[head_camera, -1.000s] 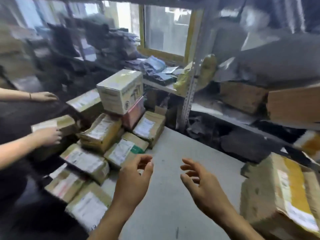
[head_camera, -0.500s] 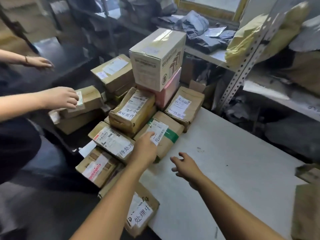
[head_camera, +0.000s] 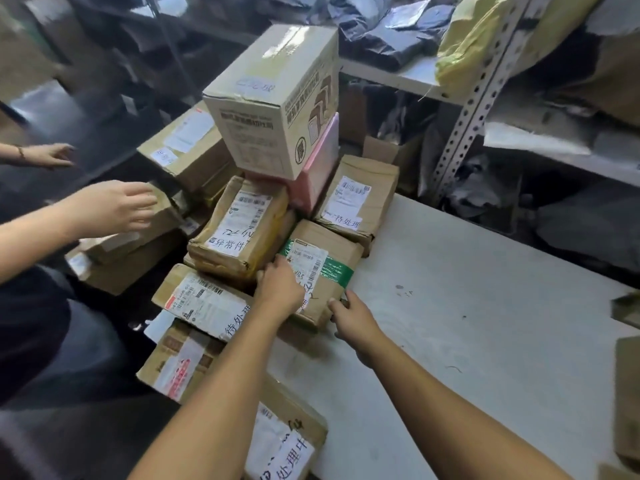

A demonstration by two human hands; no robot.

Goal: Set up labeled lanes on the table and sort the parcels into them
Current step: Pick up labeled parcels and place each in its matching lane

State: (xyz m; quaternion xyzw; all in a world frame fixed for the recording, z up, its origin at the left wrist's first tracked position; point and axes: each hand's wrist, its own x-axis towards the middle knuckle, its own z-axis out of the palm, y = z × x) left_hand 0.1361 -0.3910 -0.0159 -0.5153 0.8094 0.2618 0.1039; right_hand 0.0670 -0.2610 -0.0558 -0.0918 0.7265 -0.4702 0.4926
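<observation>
Both hands close in on one parcel at the edge of a crowded sorting table. Left hand (head_camera: 282,289) lies on top of the green-taped parcel (head_camera: 322,268), over the lower part of its white shipping label, fingers bent down over the left edge in what looks like a grip, though the fingertips are hidden. Right hand (head_camera: 351,315) meets the near right corner of the same parcel, fingers curled against the side and taking hold.

The parcel lies flat on the white table (head_camera: 485,306), at the front of a heap of brown cartons. A leaning carton with a handwritten label (head_camera: 239,230) presses against its left side, another labelled carton (head_camera: 356,199) sits just behind it, and a large printed box (head_camera: 277,102) rides high on a pink one (head_camera: 317,168) further back.

Judged from here, the step is lifting this parcel clear for its lane. It would go best drawn toward the open tabletop on the right, kept level, so the leaning carton settles rather than slides and the tall stack behind is left alone. A second person's hands (head_camera: 114,209) work the cartons at left, well apart.
</observation>
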